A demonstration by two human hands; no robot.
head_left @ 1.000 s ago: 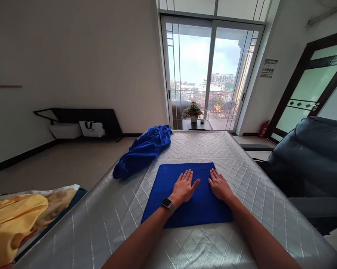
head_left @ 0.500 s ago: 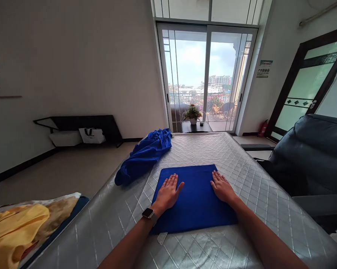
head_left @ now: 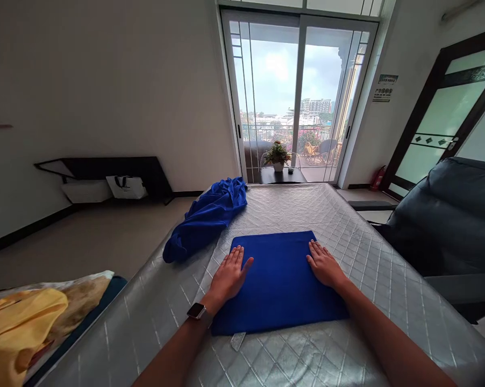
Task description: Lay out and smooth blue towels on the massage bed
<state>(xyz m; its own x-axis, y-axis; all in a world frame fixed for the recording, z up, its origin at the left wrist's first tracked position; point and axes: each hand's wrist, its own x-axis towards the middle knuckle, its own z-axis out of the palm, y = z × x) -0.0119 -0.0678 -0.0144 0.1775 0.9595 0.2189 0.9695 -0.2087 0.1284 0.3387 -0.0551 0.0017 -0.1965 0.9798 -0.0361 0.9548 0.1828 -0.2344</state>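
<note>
Head view: hands (head_left: pixel 228 278) (head_left: pixel 325 265) on blue towel (head_left: pixel 278 285)

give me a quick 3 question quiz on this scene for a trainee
1. True or false: the watch is on the wrist of the left hand.
2. What are the left hand and the right hand touching?
3. Where does the crumpled blue cloth lie?
A) on the floor
B) on the quilted silver cover
C) on the dark chair

Key: 1 true; 2 the folded blue cloth; 3 B

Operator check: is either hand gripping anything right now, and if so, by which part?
Nothing is gripped: the left hand and right hand lie flat and open on the side edges of the folded blue towel.
</note>
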